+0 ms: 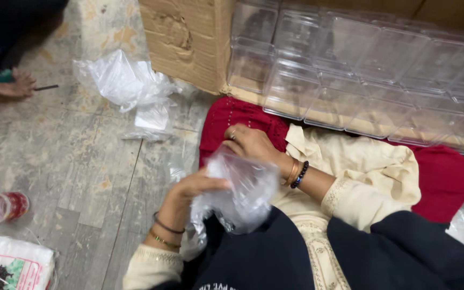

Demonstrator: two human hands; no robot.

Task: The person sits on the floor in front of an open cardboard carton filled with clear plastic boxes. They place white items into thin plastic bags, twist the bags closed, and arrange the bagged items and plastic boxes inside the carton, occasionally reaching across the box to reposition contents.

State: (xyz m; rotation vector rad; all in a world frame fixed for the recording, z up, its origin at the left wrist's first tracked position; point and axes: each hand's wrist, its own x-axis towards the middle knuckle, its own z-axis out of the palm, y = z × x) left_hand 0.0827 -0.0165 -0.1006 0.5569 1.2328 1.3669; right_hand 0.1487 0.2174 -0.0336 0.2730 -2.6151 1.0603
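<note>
Clear crinkled plastic bag (240,193), held by left hand (186,196), right hand (251,144)

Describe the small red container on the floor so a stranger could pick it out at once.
Start at the big cardboard box at the top and drop to the grey floor's left edge. There, above a printed white packet, the small red jar lies on its side. It is the only red thing there, far from the crumpled clear plastic bags.

Two hands (189,196), one clear plastic bag (240,190), one cardboard box (186,37), one red-capped jar (4,207).
</note>
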